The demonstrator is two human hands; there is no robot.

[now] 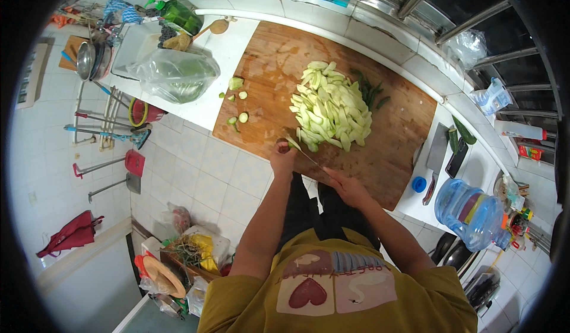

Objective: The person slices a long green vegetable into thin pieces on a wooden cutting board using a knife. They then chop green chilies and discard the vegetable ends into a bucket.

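Observation:
My left hand pinches a small piece of pale green vegetable at the near edge of a large wooden cutting board. In my right hand is a knife, its thin blade reaching left to that piece. Just beyond both hands lies a big heap of pale green vegetable slices, perhaps zucchini or a similar gourd. Several green chili peppers rest against the heap's far right side. Cut vegetable ends are scattered on the left part of the board.
A plastic bag of green produce sits left of the board, near a sink. To the right lie a cleaver, a phone, cucumbers, a blue cap and a large water bottle. A tiled wall borders the far side.

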